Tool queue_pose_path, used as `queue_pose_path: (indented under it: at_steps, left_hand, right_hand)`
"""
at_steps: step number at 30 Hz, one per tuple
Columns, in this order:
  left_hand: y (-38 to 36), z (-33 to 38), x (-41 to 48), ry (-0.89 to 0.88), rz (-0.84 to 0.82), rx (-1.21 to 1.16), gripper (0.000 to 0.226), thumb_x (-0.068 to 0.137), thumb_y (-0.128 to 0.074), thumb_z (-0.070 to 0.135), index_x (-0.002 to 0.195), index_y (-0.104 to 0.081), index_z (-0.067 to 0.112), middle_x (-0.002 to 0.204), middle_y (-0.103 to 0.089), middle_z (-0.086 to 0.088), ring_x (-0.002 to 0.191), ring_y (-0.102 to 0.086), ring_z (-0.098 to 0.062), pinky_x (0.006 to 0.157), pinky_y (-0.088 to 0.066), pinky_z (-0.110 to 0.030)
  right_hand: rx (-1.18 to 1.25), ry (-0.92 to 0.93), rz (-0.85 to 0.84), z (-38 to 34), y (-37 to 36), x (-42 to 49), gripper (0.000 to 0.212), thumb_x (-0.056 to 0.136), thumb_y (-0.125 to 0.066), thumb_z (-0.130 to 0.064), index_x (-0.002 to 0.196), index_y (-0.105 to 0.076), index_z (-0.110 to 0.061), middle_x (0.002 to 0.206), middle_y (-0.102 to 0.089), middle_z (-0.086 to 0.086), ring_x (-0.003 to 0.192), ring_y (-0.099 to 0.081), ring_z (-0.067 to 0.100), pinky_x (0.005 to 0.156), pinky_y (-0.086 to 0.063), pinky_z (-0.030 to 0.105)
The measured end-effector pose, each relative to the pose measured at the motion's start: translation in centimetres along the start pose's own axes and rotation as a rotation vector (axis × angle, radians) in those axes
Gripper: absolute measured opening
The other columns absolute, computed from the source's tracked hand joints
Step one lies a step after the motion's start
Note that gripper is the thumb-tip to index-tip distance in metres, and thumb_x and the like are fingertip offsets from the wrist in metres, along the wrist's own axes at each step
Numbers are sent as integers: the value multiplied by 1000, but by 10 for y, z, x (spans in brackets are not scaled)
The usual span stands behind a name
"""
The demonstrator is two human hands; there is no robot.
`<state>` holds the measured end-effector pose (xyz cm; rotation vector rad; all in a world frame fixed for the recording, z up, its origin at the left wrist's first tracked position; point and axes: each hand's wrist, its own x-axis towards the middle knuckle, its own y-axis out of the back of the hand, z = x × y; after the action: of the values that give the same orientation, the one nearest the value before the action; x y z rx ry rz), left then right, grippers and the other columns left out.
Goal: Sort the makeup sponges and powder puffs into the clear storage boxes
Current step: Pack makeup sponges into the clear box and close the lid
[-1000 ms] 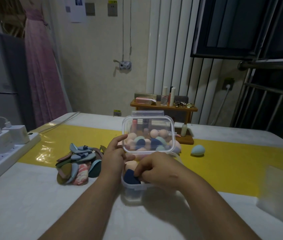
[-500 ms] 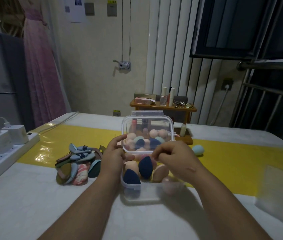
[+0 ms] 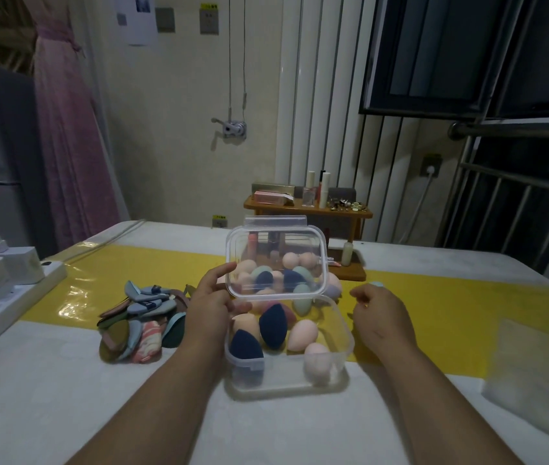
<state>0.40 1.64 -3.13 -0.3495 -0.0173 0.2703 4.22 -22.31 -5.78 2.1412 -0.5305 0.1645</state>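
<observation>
**A:** While the left hand (image 3: 212,298) pinches the clear hinged lid (image 3: 278,260) at its lower left corner, where do the sponges sit?

**B:** In the clear rectangular plastic box (image 3: 345,333) on the white table (image 3: 65,380), under that lid, which stands propped upright. Two dark blue teardrop sponges (image 3: 273,325) lean near the box's left wall. Peach egg-shaped sponges (image 3: 304,334) lie beside them, and a pale green sponge (image 3: 301,303) is at the back.

**A:** And the right hand (image 3: 380,317)?

**B:** Just beside the box's right wall, fingers loosely curled around nothing. A light blue sponge (image 3: 376,284) peeks out behind its knuckles, on the yellow strip (image 3: 467,313).

**A:** The puffs?

**B:** A heap of flat powder puffs (image 3: 142,317), grey-blue, olive and pink-striped, lies on the table left of the left hand. A white power strip (image 3: 14,297) with chargers sits at the far left edge.
</observation>
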Motion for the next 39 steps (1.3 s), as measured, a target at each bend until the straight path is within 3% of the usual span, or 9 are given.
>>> queue_pose_path:
  at_steps: [7, 12, 15, 21, 26, 30, 33, 36, 39]
  left_hand:
    - [0, -2, 1, -2, 2, -9, 63, 79, -35, -15, 106, -70, 30, 109, -65, -8, 104, -65, -35, 69, -54, -35]
    - [0, -1, 2, -4, -2, 0, 63, 79, -37, -16, 107, -70, 29, 110, -64, -10, 103, -64, -33, 73, -55, -38]
    - [0, -2, 2, -3, 3, 0, 62, 82, -34, -15, 108, -70, 29, 110, -63, -8, 102, -64, -32, 71, -56, -37]
    - [-1, 0, 0, 9, 5, 12, 63, 80, -37, -16, 109, -69, 29, 108, -63, -5, 104, -63, -31, 85, -57, -46]
    - [-1, 0, 0, 7, 12, 33, 64, 79, -37, -16, 108, -69, 31, 109, -63, -5, 105, -63, -31, 83, -57, -44]
    - [-1, 2, -2, 18, 0, 17, 63, 80, -37, -15, 107, -69, 31, 106, -65, -6, 101, -64, -29, 81, -58, -44]
    - [-1, 3, -3, 15, -3, 20, 63, 79, -39, -16, 109, -69, 30, 107, -64, -5, 102, -63, -28, 78, -57, -42]
    - [-2, 4, -5, 17, -1, 19, 62, 80, -38, -16, 111, -68, 29, 106, -62, -2, 102, -62, -28, 77, -57, -41]
    - [-3, 5, -6, 15, -2, 7, 62, 81, -36, -16, 111, -68, 28, 105, -62, -2, 101, -63, -29, 73, -56, -38]
  right_hand:
    - [-194, 5, -28, 0, -6, 9, 51, 95, -49, -13, 144, -45, -27, 160, -27, -5, 146, -25, 22, 113, -26, 40]
    - [-293, -35, -207, 1, -8, 11, 60, 102, -41, -38, 156, -16, -32, 166, -3, -3, 151, -7, 31, 120, -16, 48]
    - [-219, -44, -248, 4, -10, 11, 67, 100, -44, -44, 157, -13, -28, 166, -10, 1, 150, -16, 28, 118, -23, 48]
    - [-142, -139, -143, 3, -9, 10, 69, 99, -53, -34, 156, -17, -19, 152, -25, 11, 132, -43, 34, 105, -39, 40]
    - [-58, -210, -57, 7, -8, 10, 45, 95, -55, -18, 138, -46, -13, 136, -29, 14, 111, -53, 38, 93, -45, 36]
    - [58, -192, 45, 1, -3, 8, 26, 93, -57, -20, 118, -59, -15, 135, -40, 12, 98, -54, 33, 81, -42, 32]
    - [57, -124, 117, -3, 1, 5, 2, 92, -58, -16, 91, -59, -15, 107, -61, 12, 82, -48, 26, 67, -37, 29]
    - [182, -64, 176, -12, 10, 2, 10, 89, -63, -17, 86, -53, -17, 90, -63, 7, 76, -51, 27, 54, -34, 30]
    - [410, 46, 150, -29, 26, -5, 28, 84, -72, -22, 104, -52, -25, 95, -61, -6, 81, -58, 18, 57, -40, 23]
